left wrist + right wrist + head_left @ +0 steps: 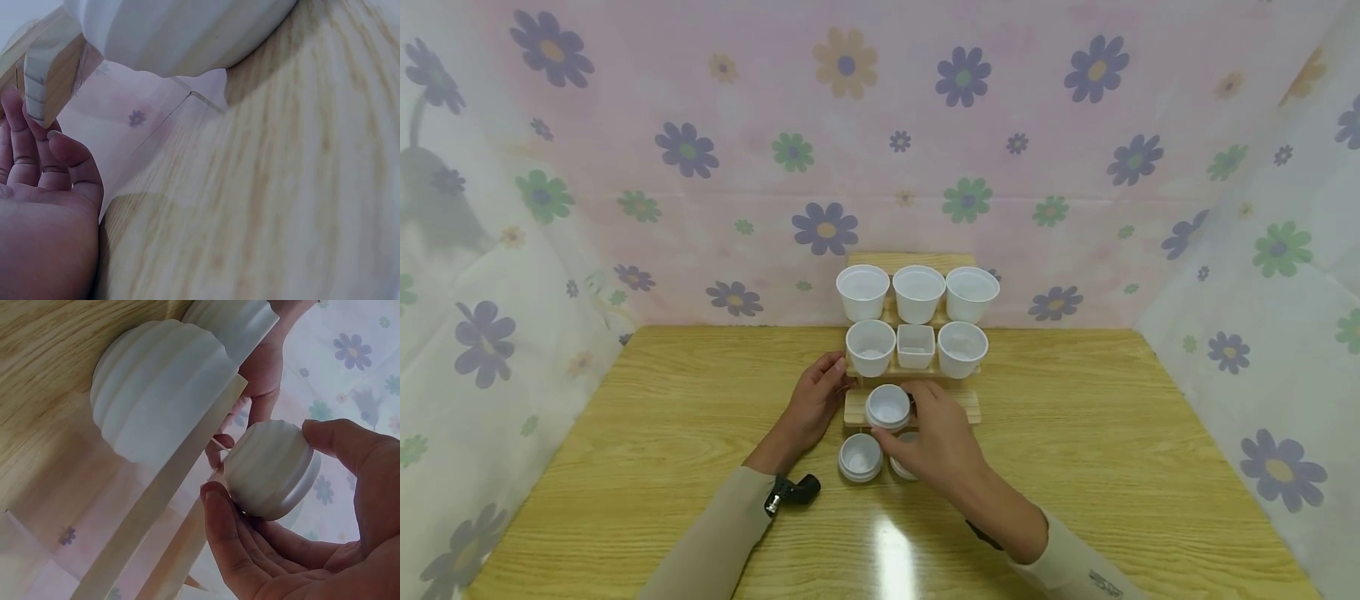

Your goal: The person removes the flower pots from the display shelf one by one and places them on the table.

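Note:
My right hand point(942, 437) pinches a small round white ribbed pot point(888, 406) between thumb and fingers, over the low front board of a wooden tiered stand point(958, 406). In the right wrist view this pot point(269, 469) is tilted beside the boards. My left hand point(814, 402) holds the stand's left side, and in the left wrist view its bent fingers point(47, 150) meet the end of a board point(53, 78). Two similar ribbed pots stand on the table in front: a left one point(860, 458) and one point(901, 468) partly hidden by my right hand.
On the upper tiers are several white pots, among them a round one point(862, 293), a square one point(916, 346) and a round one point(962, 348). Flowered cloth point(700, 225) surrounds the wood-grain table point(700, 400) at the back and sides.

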`<action>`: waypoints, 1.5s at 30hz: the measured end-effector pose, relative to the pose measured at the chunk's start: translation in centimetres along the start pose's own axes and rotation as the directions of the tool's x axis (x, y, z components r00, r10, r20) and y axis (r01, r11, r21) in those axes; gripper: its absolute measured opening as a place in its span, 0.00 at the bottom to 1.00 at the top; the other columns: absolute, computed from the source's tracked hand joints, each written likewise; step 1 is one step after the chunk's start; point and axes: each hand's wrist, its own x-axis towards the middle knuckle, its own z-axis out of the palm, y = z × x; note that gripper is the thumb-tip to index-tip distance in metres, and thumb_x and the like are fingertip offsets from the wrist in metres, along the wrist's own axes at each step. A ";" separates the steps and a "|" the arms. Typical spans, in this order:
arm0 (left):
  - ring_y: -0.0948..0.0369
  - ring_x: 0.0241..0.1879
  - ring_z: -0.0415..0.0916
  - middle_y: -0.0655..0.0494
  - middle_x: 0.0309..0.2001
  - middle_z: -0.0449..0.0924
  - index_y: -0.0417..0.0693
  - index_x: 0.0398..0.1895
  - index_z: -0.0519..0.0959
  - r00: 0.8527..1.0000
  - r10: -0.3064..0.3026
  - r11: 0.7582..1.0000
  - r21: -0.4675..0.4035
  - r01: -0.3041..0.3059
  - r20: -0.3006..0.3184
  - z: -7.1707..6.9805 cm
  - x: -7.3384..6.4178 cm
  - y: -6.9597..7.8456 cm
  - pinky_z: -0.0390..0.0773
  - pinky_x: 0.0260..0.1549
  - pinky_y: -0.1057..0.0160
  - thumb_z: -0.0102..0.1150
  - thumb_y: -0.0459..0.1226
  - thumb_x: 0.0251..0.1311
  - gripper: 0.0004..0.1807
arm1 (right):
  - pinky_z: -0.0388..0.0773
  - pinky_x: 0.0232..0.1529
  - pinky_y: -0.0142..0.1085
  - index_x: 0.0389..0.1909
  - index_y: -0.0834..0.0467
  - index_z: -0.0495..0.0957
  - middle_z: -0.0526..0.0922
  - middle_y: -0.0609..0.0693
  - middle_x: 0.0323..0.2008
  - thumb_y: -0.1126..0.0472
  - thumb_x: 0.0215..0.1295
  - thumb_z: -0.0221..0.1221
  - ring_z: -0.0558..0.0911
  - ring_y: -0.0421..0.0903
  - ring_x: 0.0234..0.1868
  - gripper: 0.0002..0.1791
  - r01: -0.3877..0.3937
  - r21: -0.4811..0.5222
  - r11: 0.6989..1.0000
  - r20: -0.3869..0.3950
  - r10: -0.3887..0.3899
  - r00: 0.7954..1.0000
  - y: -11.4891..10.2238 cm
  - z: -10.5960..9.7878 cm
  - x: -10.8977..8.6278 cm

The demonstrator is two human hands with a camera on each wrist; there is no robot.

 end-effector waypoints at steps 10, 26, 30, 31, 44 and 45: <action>0.62 0.45 0.80 0.60 0.49 0.81 0.48 0.57 0.77 1.000 0.004 1.000 0.007 -0.004 -0.010 0.0 0.1 -0.2 0.81 0.52 0.64 0.49 0.39 0.84 0.09 | 0.84 0.40 0.36 0.53 0.63 0.81 0.83 0.52 0.46 0.56 0.54 0.82 0.83 0.45 0.41 0.30 -0.010 0.029 1.000 -0.018 0.011 1.000 0.5 -0.8 -0.6; 0.63 0.45 0.79 0.60 0.48 0.81 0.47 0.58 0.75 1.000 -0.002 1.000 0.005 0.002 -0.010 -0.2 0.0 -0.2 0.81 0.51 0.65 0.50 0.40 0.84 0.10 | 0.83 0.42 0.41 0.54 0.62 0.81 0.84 0.52 0.46 0.58 0.52 0.82 0.83 0.49 0.43 0.31 -0.029 0.012 0.999 -0.029 0.030 0.999 1.3 -1.6 -1.7; 0.63 0.45 0.78 0.59 0.48 0.80 0.46 0.59 0.74 1.000 -0.005 1.000 0.008 0.005 0.003 -0.2 0.0 -0.1 0.80 0.51 0.65 0.50 0.41 0.84 0.11 | 0.83 0.42 0.41 0.54 0.62 0.81 0.84 0.51 0.45 0.58 0.52 0.83 0.83 0.48 0.42 0.31 -0.015 0.003 1.000 -0.047 0.015 0.999 1.6 -1.7 -2.0; 0.63 0.45 0.78 0.59 0.48 0.80 0.46 0.59 0.74 1.000 -0.006 1.000 0.010 0.006 0.005 -0.2 0.0 -0.1 0.80 0.51 0.65 0.50 0.41 0.84 0.11 | 0.83 0.42 0.40 0.53 0.62 0.80 0.84 0.51 0.45 0.58 0.51 0.83 0.83 0.48 0.42 0.31 -0.008 0.002 1.000 -0.051 0.009 0.999 1.7 -1.7 -2.1; 0.63 0.44 0.78 0.59 0.47 0.80 0.47 0.57 0.75 1.000 -0.011 1.000 -0.003 0.011 -0.012 0.0 0.0 -0.1 0.80 0.50 0.65 0.49 0.39 0.84 0.09 | 0.86 0.44 0.40 0.54 0.63 0.80 0.84 0.51 0.46 0.60 0.50 0.83 0.84 0.46 0.44 0.32 -0.018 0.035 0.999 -0.051 0.020 0.998 2.7 -2.2 -3.1; 0.63 0.44 0.78 0.59 0.47 0.80 0.47 0.57 0.76 1.000 -0.011 1.000 -0.002 0.011 -0.013 0.0 0.1 -0.1 0.80 0.50 0.65 0.49 0.39 0.84 0.09 | 0.86 0.44 0.40 0.54 0.64 0.80 0.84 0.52 0.46 0.60 0.50 0.83 0.84 0.46 0.44 0.32 -0.013 0.036 0.999 -0.053 0.015 0.998 2.7 -2.3 -3.2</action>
